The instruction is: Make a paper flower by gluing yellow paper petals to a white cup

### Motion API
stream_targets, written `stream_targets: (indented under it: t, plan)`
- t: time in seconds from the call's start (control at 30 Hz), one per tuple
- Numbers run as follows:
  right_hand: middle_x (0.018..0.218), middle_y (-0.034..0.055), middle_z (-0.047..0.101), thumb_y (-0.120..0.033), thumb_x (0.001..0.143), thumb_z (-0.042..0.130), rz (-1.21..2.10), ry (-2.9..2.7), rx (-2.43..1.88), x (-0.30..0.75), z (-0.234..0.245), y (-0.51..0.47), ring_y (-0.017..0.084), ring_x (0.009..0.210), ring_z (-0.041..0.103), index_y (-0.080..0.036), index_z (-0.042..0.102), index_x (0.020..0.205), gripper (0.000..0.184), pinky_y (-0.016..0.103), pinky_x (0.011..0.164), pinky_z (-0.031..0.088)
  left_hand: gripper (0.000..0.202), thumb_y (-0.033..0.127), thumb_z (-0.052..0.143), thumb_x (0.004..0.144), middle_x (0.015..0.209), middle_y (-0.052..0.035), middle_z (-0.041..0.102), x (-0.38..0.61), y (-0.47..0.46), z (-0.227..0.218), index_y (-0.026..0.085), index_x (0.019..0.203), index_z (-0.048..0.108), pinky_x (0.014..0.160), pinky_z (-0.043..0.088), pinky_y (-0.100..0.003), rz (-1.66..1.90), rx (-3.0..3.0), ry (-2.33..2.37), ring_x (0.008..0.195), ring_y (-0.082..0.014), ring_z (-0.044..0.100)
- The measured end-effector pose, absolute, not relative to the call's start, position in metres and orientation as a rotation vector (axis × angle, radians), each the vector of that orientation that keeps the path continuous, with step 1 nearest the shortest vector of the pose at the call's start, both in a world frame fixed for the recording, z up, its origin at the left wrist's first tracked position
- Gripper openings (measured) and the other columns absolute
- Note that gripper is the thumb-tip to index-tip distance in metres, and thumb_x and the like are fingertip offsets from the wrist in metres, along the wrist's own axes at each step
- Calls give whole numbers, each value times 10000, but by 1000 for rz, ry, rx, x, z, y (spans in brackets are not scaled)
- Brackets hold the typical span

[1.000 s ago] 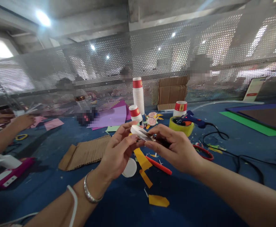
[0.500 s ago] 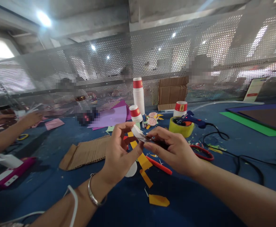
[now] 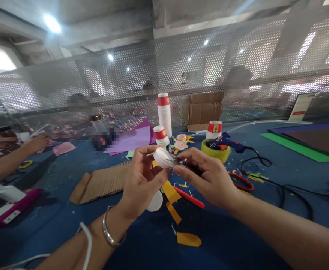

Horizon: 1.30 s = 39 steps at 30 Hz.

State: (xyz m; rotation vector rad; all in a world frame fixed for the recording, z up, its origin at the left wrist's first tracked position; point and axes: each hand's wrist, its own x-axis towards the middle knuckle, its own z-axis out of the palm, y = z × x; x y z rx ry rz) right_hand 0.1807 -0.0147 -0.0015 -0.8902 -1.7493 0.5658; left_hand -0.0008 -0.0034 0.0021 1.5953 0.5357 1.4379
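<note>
My left hand (image 3: 138, 183) grips a small round white piece (image 3: 163, 158), which looks like the cut-off base of a paper cup, between thumb and fingers. My right hand (image 3: 212, 178) is closed around a dark-handled cutting tool with a thin metal blade (image 3: 175, 160); its kind is mostly hidden by the fingers. The blade meets the right edge of the white piece. On the table below lie a white paper disc (image 3: 155, 201), orange paper strips (image 3: 171, 193) and a red pen-like stick (image 3: 192, 198).
Corrugated cardboard (image 3: 101, 182) lies left of my hands. Behind them stand stacked paper cups (image 3: 164, 116) and purple paper (image 3: 132, 140). A blue glue gun (image 3: 230, 142) rests on a yellow tape roll (image 3: 215, 152), its cord trailing right. Another person's hand (image 3: 39, 143) is at far left.
The white piece has turned in my left hand, so its round flat face shows now. The blade shows more clearly at its right edge. Both hands stay nearly in place.
</note>
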Motion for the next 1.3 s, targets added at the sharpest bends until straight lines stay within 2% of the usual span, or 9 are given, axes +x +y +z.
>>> stream_targets:
  t: [0.23,0.4,0.53,0.63,0.8,0.97,1.13,1.23,1.3]
  plan:
    - [569,-82,415,-392,913,622,636,-1675,-933,184,1,-8,87,497,357,-200,569,909,199,262,469,274,454,89,784,752,1079,-7,646,-1,-7,1,274,1126,603,831,540,-209,1440,1552,480,929,-123,620]
    - [567,-83,404,-394,914,624,662,-1667,-941,184,2,-8,89,499,341,-205,560,916,200,269,470,260,407,122,748,763,1047,-3,696,0,-7,11,303,1104,621,820,586,-288,1397,1248,452,922,-163,667]
    - [626,-65,445,-420,929,614,671,-1643,-933,184,-1,-7,94,535,362,-211,540,944,222,276,491,273,302,128,735,745,979,-35,752,-1,-5,18,228,1025,682,828,596,-261,1285,1005,433,932,-173,704]
    - [659,-55,466,-448,938,602,716,-1630,-918,186,-1,-6,96,550,369,-214,529,969,247,277,496,274,341,140,800,702,951,-44,767,-2,-3,20,190,1027,709,820,587,-210,1230,928,489,889,-155,719]
    - [757,-19,545,-456,898,656,849,-1640,-804,185,0,-5,114,636,473,-210,533,974,285,277,556,367,387,347,786,750,847,-83,759,-5,3,18,98,1042,731,722,599,-220,1052,859,569,739,-170,724]
    - [829,8,615,-386,861,711,1063,-1687,-678,181,0,-8,134,733,569,-196,578,949,248,285,659,454,351,391,714,819,824,-113,752,-3,4,16,75,970,736,659,573,-212,920,841,546,729,-161,698]
    - [760,-8,575,-379,894,651,1043,-1727,-704,180,2,-8,114,664,508,-186,596,851,205,271,614,429,296,408,699,854,878,-82,724,1,0,9,142,983,707,737,567,-291,995,963,605,807,-184,668]
    - [775,3,583,-401,905,634,994,-1750,-748,180,0,-7,125,683,510,-185,605,857,223,284,634,440,310,328,771,811,913,-29,704,1,-3,7,246,1093,671,803,546,-324,1122,1117,615,893,-197,656]
    - [807,21,612,-418,909,634,976,-1765,-764,181,-1,-7,136,714,525,-184,619,878,237,297,663,455,361,268,801,780,901,-18,705,1,-3,7,265,1117,669,839,526,-329,1135,1210,626,902,-194,656]
